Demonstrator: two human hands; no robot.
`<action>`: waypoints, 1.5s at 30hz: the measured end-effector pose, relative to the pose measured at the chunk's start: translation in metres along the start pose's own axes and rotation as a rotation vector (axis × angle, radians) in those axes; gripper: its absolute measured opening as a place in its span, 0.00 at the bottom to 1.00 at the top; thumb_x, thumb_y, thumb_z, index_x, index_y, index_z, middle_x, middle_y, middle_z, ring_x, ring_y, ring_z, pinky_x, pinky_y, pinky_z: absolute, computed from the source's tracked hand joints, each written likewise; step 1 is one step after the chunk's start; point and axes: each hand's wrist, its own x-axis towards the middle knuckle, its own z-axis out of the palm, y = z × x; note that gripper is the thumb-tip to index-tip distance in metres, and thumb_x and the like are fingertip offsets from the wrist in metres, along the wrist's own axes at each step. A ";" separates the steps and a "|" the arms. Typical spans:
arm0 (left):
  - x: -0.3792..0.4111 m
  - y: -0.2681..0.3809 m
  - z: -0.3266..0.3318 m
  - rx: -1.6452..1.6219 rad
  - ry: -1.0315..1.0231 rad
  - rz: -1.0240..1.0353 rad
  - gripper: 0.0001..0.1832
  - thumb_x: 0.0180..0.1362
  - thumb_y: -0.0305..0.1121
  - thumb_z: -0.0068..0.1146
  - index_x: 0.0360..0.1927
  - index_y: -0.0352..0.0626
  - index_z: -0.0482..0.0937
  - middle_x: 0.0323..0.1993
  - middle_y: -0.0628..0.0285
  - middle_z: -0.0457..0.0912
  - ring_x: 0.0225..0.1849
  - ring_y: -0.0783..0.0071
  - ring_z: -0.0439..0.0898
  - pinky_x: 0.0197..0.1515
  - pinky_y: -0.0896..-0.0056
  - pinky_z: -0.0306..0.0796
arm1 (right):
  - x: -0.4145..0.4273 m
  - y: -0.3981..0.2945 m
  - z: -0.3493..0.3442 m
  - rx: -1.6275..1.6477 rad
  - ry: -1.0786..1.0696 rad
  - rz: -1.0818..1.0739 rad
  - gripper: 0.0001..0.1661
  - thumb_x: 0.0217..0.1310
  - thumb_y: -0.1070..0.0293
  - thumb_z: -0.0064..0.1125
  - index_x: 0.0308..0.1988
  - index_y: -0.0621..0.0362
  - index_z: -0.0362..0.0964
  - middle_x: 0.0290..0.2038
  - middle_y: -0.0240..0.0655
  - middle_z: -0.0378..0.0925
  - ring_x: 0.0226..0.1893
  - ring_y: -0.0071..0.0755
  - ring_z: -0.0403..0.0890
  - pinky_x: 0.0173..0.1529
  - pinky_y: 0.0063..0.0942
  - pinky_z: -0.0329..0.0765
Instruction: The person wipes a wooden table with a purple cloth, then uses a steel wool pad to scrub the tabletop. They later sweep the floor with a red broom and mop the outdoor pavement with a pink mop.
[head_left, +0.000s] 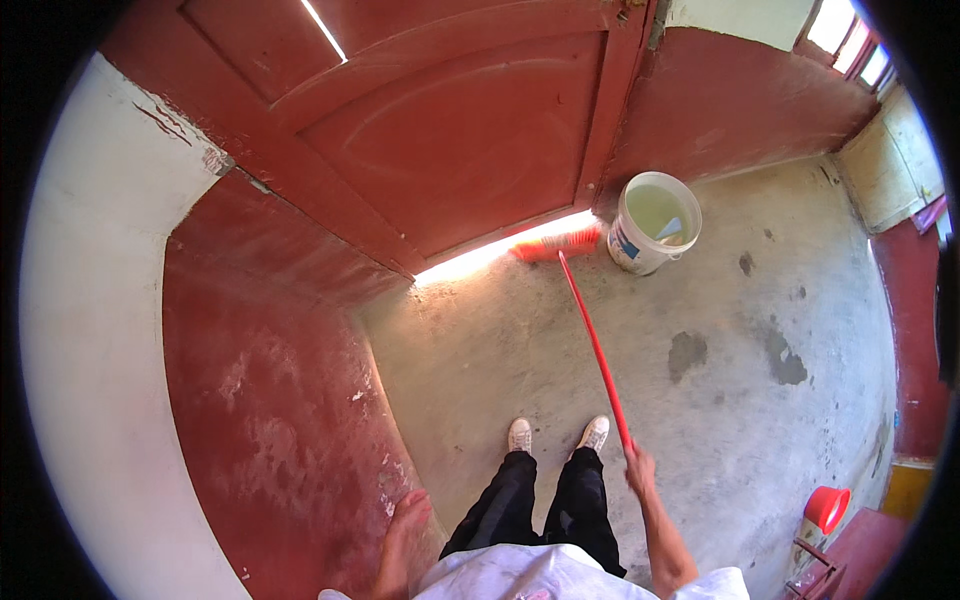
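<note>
My right hand (640, 471) grips the upper end of a red broom handle (596, 341). The handle runs away from me to a red broom head (555, 245), which is blurred. That head rests on the concrete floor (480, 352) along the bright gap under a red panelled door (465, 142). Just right of the broom head stands a white plastic bucket (634, 259) with cloudy water (651, 206) and a pale object partly in it. My left hand (410, 511), slightly blurred, hangs near the red-painted lower wall (285, 420) with nothing seen in it.
Dark wet patches (784, 360) mark the floor to the right. A small red tub (825, 508) sits at lower right, beside a reddish wooden piece of furniture (855, 551). The left wall closes in near my feet, in white sneakers (520, 435). A window (847, 45) shows at upper right.
</note>
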 end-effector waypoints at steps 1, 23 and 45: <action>-0.006 -0.007 -0.010 -0.014 0.027 -0.003 0.21 0.54 0.37 0.54 0.52 0.46 0.69 0.45 0.65 0.73 0.41 0.73 0.73 0.41 0.70 0.70 | 0.021 -0.040 0.008 0.001 -0.098 0.037 0.26 0.60 0.46 0.42 0.44 0.56 0.72 0.11 0.36 0.67 0.10 0.29 0.69 0.15 0.32 0.66; -0.124 0.211 0.377 0.670 -0.374 1.601 0.34 0.44 0.40 0.61 0.56 0.43 0.65 0.52 0.51 0.70 0.52 0.52 0.71 0.55 0.61 0.64 | -0.080 -0.167 -0.274 0.814 -0.602 -0.159 0.22 0.59 0.61 0.49 0.50 0.62 0.67 0.24 0.32 0.73 0.21 0.24 0.73 0.26 0.20 0.70; -0.177 0.267 0.132 -0.615 0.225 1.010 0.22 0.56 0.29 0.50 0.56 0.42 0.65 0.39 0.59 0.77 0.29 0.82 0.71 0.36 0.79 0.67 | 0.093 -0.596 -0.280 0.751 -0.471 -0.732 0.22 0.54 0.48 0.56 0.34 0.58 0.71 0.29 0.34 0.75 0.28 0.24 0.74 0.34 0.22 0.72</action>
